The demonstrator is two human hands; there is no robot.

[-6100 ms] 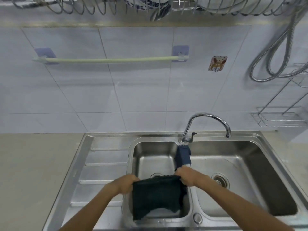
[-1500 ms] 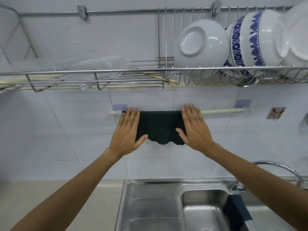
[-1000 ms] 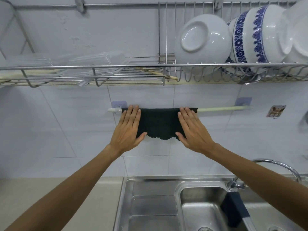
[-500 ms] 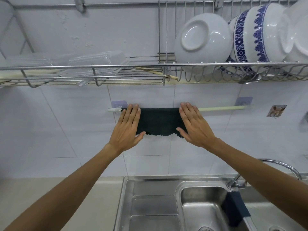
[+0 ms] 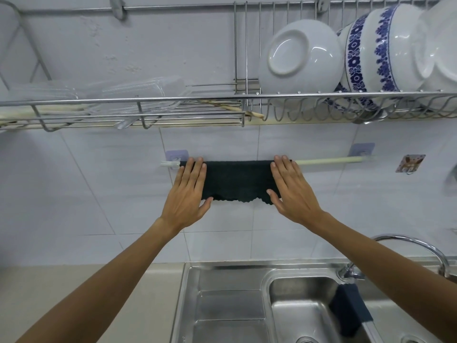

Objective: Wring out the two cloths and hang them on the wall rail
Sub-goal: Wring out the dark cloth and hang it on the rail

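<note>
Since half a second ago, little is changed: both palms are kept flat on the dark cloth (image 5: 237,180), its scalloped hem slightly raised. Left hand (image 5: 186,194) is laid open over the cloth's left edge, nothing gripped. The cloth is draped on the wall rail (image 5: 329,160), between the fingertips. Right hand (image 5: 291,190) is spread open on the right edge. A second cloth (image 5: 350,311) is hung on the sink divider, far below the fingers.

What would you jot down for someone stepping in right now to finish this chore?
Left hand: flat and open on the left end of the dark cloth.
Right hand: flat and open on its right end.
That cloth is draped over the rail, toward the left side.
Second cloth hangs over the sink divider below the tap.
Done: one cloth hung.
Left: let go, wring the second cloth, hang it on the bare right part of the rail.
</note>
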